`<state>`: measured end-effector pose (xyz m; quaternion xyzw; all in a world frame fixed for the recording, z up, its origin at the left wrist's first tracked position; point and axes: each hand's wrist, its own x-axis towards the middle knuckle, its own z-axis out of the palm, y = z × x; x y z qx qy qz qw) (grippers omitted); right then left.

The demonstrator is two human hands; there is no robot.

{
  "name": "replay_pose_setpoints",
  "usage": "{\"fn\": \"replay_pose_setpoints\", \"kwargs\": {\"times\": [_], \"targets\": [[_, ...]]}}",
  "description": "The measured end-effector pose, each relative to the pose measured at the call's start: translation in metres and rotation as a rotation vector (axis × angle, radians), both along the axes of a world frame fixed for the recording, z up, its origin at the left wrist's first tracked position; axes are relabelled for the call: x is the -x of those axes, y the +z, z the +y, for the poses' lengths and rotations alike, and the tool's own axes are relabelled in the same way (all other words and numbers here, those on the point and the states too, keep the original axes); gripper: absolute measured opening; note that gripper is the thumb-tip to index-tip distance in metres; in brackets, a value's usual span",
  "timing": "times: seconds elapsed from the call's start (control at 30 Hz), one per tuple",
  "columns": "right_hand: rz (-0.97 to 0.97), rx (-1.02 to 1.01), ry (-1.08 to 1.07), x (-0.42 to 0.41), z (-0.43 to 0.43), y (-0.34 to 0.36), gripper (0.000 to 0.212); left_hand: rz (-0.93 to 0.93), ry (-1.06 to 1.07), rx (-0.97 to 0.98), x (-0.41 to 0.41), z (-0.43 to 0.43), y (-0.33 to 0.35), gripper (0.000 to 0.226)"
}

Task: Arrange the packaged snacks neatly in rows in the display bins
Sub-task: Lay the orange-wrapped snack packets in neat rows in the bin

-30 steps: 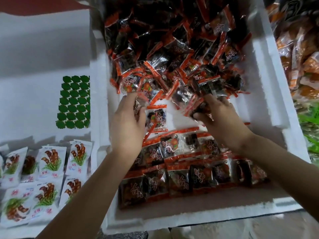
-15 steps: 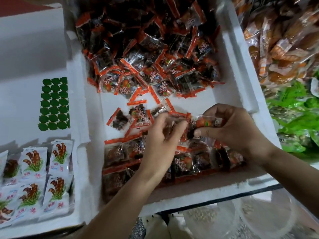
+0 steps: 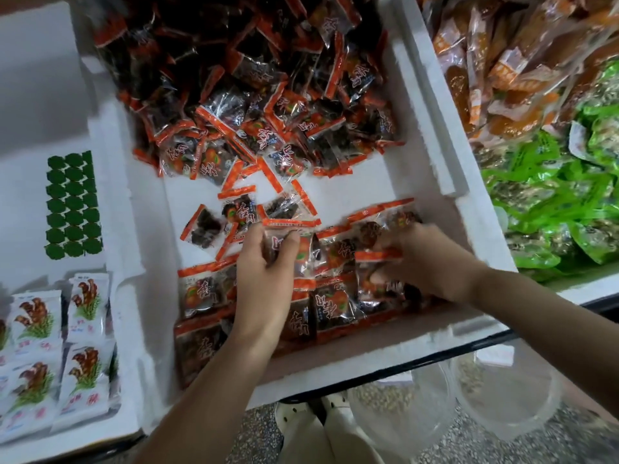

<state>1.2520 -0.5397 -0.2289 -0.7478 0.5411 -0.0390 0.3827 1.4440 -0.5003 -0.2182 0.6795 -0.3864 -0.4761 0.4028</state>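
While the left hand (image 3: 264, 272) pinches a packet (image 3: 301, 246) at the centre of the bin (image 3: 425, 128) and the blurred right hand (image 3: 428, 262) seems to pinch a second packet (image 3: 378, 254) toward 3 o'clock, each probably wants laying flat, orange strip toward 12 o'clock, evenly overlapping the rows (image 3: 331, 306) at 6 o'clock, clear of the heap (image 3: 254, 78) at 12.

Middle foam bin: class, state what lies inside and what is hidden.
Inside the foam bin: a loose heap of orange-edged packets at the far end, neat rows nearest, strays between. The left hand and right hand, each gripping a packet, cover parts of the rows.
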Motion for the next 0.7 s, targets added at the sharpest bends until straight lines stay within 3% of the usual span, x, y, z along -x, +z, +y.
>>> {"fn": "replay_pose_setpoints", "kwargs": {"times": [0.07, 0.13, 0.23, 0.33, 0.47, 0.57, 0.7], "targets": [[0.076, -0.05, 0.11, -0.005, 0.003, -0.014, 0.016, 0.032, 0.007, -0.041, -0.001, 0.002, -0.002, 0.041], [0.056, -0.116, 0.143, -0.01, 0.003, -0.02, 0.023, 0.027, 0.018, -0.033, 0.0, 0.004, -0.001, 0.019], [0.084, -0.123, 0.146, -0.014, 0.003, -0.025, 0.032, -0.04, 0.034, 0.027, 0.002, 0.006, 0.001, 0.016], [0.175, -0.044, 0.168, -0.012, 0.007, -0.026, 0.035, -0.059, -0.018, 0.069, 0.002, 0.009, -0.002, 0.026], [0.306, 0.191, 0.316, -0.011, 0.015, -0.023, 0.045, -0.029, -0.041, -0.03, 0.0, 0.017, -0.006, 0.039], [0.123, 0.239, 0.192, -0.008, 0.015, -0.019, 0.044, -0.006, -0.117, -0.029, -0.004, 0.021, -0.007, 0.03], [-0.319, 0.035, -0.174, -0.012, 0.011, 0.002, 0.029, -0.017, -0.2, -0.014, 0.0, 0.024, -0.003, 0.032]]}}
